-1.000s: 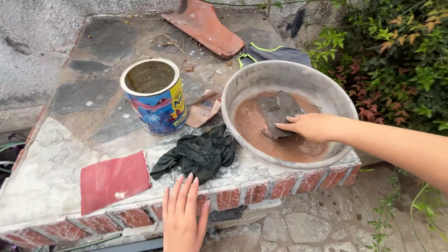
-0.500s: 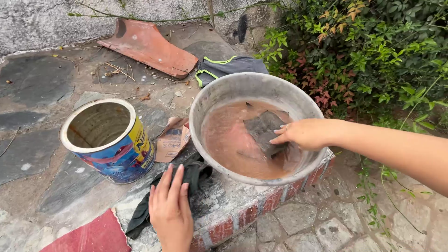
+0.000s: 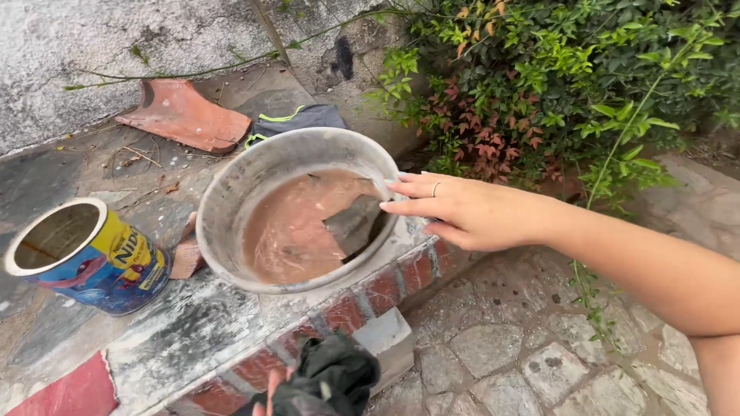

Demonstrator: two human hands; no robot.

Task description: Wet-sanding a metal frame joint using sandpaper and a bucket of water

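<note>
A grey metal basin (image 3: 231,202) sits tilted at the edge of a stone ledge, holding reddish-brown muddy water (image 3: 289,231) and a dark flat tile shard (image 3: 353,223). My right hand (image 3: 455,209) grips the basin's right rim, thumb underneath, a ring on one finger. At the bottom edge my left hand (image 3: 271,391), mostly hidden, holds a crumpled black cloth (image 3: 327,377) in front of the ledge's brick face.
A blue-and-yellow open tin can (image 3: 85,258) stands left of the basin. A clay roof tile (image 3: 185,115) and a dark bag (image 3: 297,119) lie behind. A red tile (image 3: 65,391) sits at lower left. Bushes (image 3: 570,77) crowd the right; stone paving (image 3: 524,347) lies below.
My right hand came out of the basin and took hold of its right rim, tilting it. My left hand lifted the black cloth off the ledge. The view shifted right.
</note>
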